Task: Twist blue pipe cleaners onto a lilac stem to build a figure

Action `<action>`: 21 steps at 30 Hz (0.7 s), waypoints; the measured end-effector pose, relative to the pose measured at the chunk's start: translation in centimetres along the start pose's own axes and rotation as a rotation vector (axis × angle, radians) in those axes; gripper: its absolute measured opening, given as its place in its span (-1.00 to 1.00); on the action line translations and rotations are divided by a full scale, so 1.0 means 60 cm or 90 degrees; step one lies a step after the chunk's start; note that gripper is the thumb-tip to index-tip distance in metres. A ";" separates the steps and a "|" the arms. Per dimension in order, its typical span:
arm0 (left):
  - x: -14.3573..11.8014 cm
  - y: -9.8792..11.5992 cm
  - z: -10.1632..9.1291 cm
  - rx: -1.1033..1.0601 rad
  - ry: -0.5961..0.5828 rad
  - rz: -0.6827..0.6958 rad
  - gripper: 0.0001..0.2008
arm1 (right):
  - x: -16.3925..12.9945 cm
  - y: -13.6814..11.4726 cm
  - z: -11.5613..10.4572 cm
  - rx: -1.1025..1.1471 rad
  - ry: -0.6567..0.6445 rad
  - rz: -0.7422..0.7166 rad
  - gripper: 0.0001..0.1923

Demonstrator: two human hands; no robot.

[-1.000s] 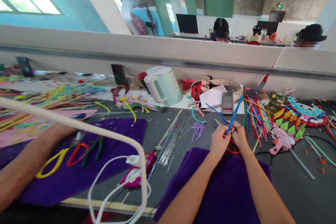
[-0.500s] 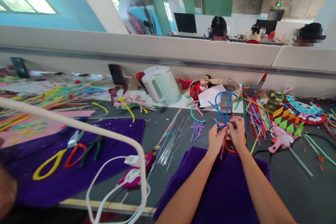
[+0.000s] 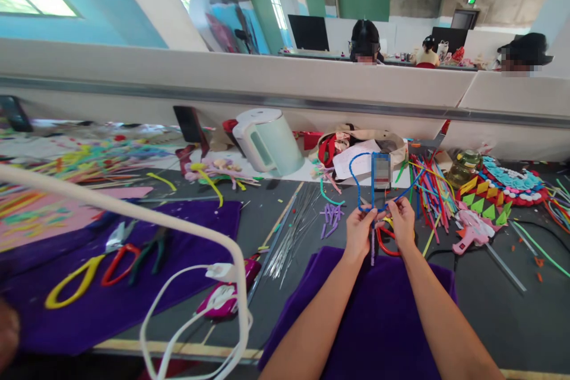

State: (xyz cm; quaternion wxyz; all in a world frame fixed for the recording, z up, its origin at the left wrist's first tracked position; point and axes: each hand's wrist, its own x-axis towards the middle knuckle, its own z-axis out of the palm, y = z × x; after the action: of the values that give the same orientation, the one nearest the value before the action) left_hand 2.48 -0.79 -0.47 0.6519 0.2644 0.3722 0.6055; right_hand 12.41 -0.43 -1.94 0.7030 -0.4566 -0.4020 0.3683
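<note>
- The left hand is pinched on the blue fuzzy pipe cleaner, low down, where the loop comes together.
- The right hand pinches the same blue pipe cleaner just beside the left one; the two hands are almost touching.
- The pipe cleaner is in the air above the far edge of the purple felt cloth. It makes an open loop that rises toward the far side, and a short tail hangs down between the hands.
- I judge it is very light, soft on the outside, with a thin wire inside, so it bends easily and keeps the bend. It is best to hold it close to the place of the bend, as both hands do; it is not fragile, but a sharp kink will stay.
- Under the hands lies a red looped piece on the grey bench.
- To the right is a pink glue gun and a bundle of coloured pipe cleaners.
- To the left, short purple pieces and thin metal wires.
- Far left stands a pale green kettle.
</note>
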 end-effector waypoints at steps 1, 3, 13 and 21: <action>0.000 -0.001 0.001 -0.012 -0.001 0.006 -0.66 | -0.001 -0.001 0.000 -0.012 0.001 -0.002 -0.83; 0.000 -0.001 0.002 -0.034 -0.003 0.016 -0.66 | -0.002 -0.001 0.000 -0.022 0.003 -0.004 -0.83; 0.003 -0.003 -0.005 -0.100 0.014 -0.011 -0.70 | -0.010 0.010 0.009 0.088 0.006 0.060 -0.81; 0.009 -0.007 -0.009 -0.100 0.009 0.033 -0.70 | -0.017 -0.003 0.012 -0.124 -0.001 -0.111 -0.85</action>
State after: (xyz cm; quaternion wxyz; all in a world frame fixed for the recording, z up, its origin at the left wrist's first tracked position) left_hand 2.28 -0.38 -1.23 0.6519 0.2177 0.3213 0.6514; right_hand 11.33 -1.15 -1.83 0.6844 -0.4854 -0.4750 0.2653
